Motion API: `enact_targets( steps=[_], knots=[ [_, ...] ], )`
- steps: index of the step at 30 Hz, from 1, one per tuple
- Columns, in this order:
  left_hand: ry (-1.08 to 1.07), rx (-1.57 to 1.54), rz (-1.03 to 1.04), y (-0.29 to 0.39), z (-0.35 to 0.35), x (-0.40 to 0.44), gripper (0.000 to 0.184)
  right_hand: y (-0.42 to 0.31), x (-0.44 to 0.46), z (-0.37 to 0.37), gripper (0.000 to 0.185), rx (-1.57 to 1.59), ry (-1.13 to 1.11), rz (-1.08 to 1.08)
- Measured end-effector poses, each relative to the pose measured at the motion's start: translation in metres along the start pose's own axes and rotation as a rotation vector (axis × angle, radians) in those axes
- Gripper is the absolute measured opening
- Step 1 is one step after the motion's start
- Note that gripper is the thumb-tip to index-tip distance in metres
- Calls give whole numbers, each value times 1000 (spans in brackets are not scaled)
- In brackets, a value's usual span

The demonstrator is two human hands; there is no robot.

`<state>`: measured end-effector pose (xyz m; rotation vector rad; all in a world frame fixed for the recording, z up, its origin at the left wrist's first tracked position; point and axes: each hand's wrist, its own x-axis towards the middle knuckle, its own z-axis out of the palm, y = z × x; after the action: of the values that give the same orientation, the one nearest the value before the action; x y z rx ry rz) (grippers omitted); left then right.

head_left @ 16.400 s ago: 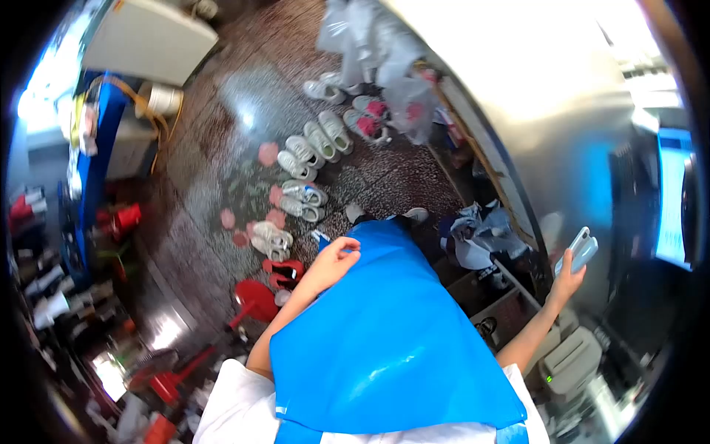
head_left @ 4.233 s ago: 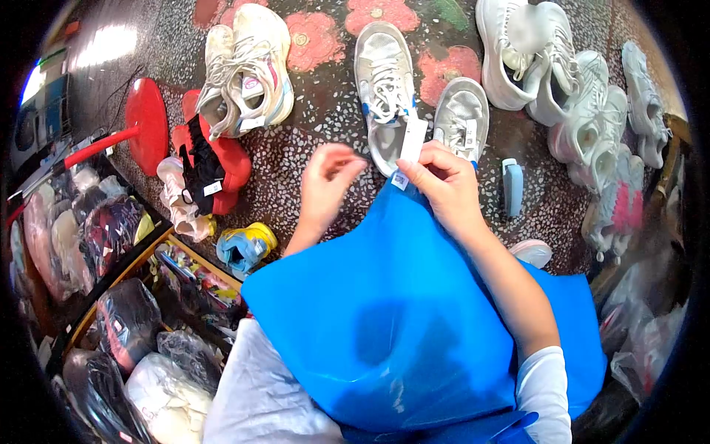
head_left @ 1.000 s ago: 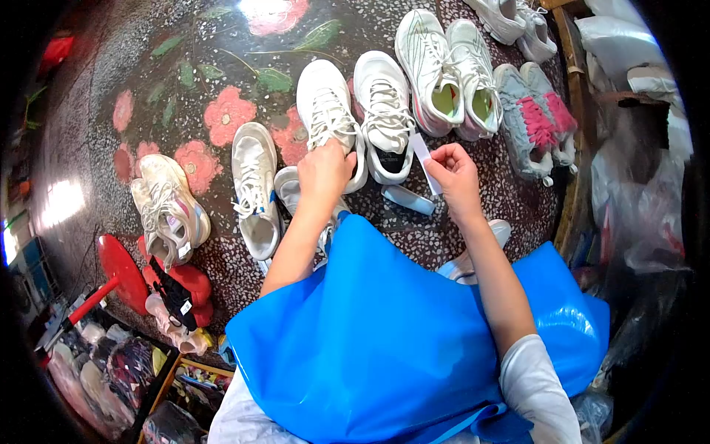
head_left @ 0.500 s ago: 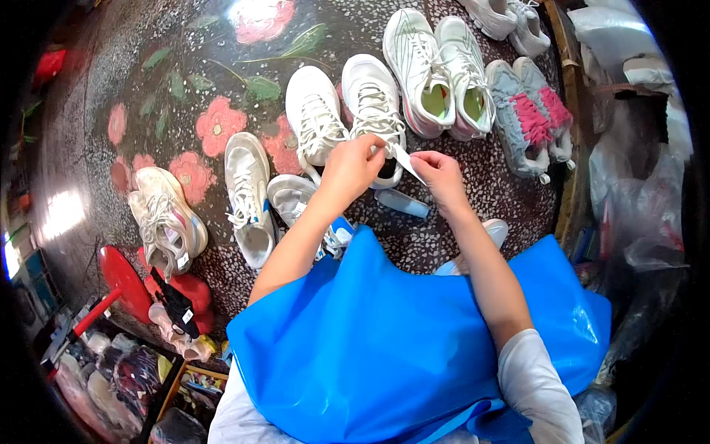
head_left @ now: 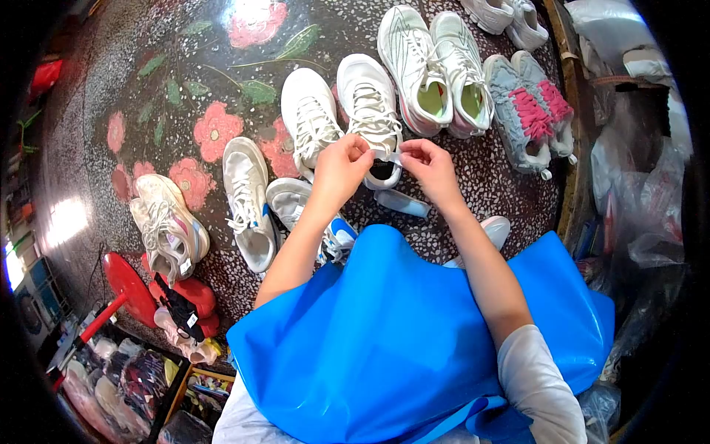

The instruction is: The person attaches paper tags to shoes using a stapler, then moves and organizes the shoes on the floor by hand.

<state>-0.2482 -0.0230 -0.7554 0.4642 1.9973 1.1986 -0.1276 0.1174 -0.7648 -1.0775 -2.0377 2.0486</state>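
Between my two hands a small white tag (head_left: 386,156) is stretched over the opening of a white shoe (head_left: 367,103). My left hand (head_left: 345,169) pinches its left end, and my right hand (head_left: 431,172) pinches its right end. The other white shoe (head_left: 308,111) of the pair stands just left. Below the tag a light blue-grey object (head_left: 401,203) lies on the floor. Left of my hands are a grey-white shoe (head_left: 247,200) and its mate (head_left: 290,198), partly hidden by my left forearm. A blue apron (head_left: 370,333) covers my lap.
White shoes with green insoles (head_left: 433,96) and grey shoes with pink laces (head_left: 526,111) stand to the right. Dirty white shoes (head_left: 166,222), red shoes (head_left: 194,296) and a red round-ended tool (head_left: 130,288) are at the left. Plastic bags (head_left: 643,200) line the right edge.
My left hand has moved from the left white shoe to the tag, which my right hand held alone a second ago. The tag has turned from steep to nearly level.
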Motion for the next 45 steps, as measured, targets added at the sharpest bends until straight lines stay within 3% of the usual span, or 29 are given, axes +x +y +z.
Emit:
enact_targets(
  steps=[2,4,9,11,16,23,25,28,29,33,39,41,45],
  knots=[
    [11,-45,-7,-2,-1,-2,11,0,0,0,22,87,21,46],
    [138,-67,124,-3,0,-4,10,-10,-1,3,28,218,89,107],
    [94,-270,69,18,11,-21,9,-18,0,9,32,325,90,137],
    [81,-252,98,22,22,-25,11,-18,-2,9,32,326,79,135],
    [242,75,438,17,37,-26,11,-23,-6,6,33,315,99,132],
    [246,36,438,17,41,-23,12,-20,-10,6,34,321,58,71],
    [258,166,570,20,40,-24,11,-26,-11,4,35,429,88,174],
    [263,172,587,16,40,-24,12,-23,-10,-2,39,353,31,171],
    [263,172,587,15,40,-24,12,-21,-10,-2,39,354,31,171],
    [139,-175,70,9,30,-19,16,-18,-8,-4,45,296,28,95],
    [59,-248,19,4,27,-2,20,-16,-6,-6,48,263,23,98],
    [67,-92,184,3,28,-1,24,-18,-6,-7,48,280,24,93],
    [23,35,136,13,27,-8,26,-23,-9,-6,48,281,7,91]
  ],
)
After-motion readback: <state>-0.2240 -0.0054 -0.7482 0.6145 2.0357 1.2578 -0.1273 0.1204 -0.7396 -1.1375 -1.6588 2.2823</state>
